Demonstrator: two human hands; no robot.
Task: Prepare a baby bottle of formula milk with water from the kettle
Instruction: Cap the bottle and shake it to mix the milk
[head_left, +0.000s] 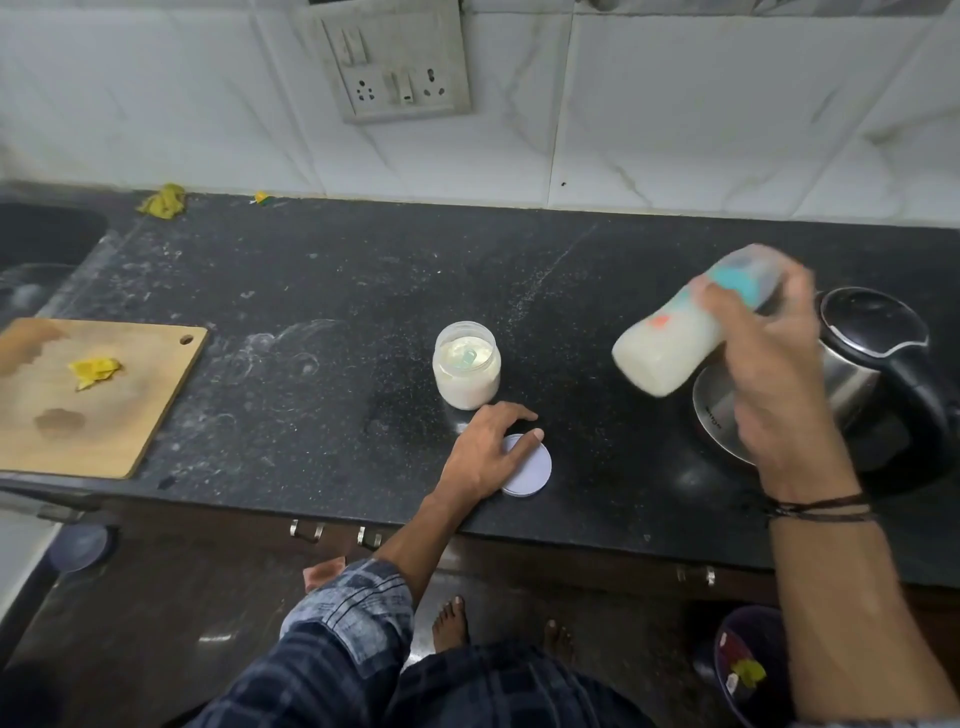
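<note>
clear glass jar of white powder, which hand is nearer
Left. The left hand rests on the round lilac lid just in front of the jar; the right hand grips the milky baby bottle farther right.

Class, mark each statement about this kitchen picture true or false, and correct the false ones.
1. The right hand grips the baby bottle, held tilted. True.
2. The powder jar has its lid on. False: the jar is open; the lid lies on the counter, touched by the left hand.
3. The kettle stands left of the jar. False: the kettle stands right of it.
4. A yellow scrap lies on the cutting board. True.
5. The baby bottle is empty. False: it holds white liquid.
</note>
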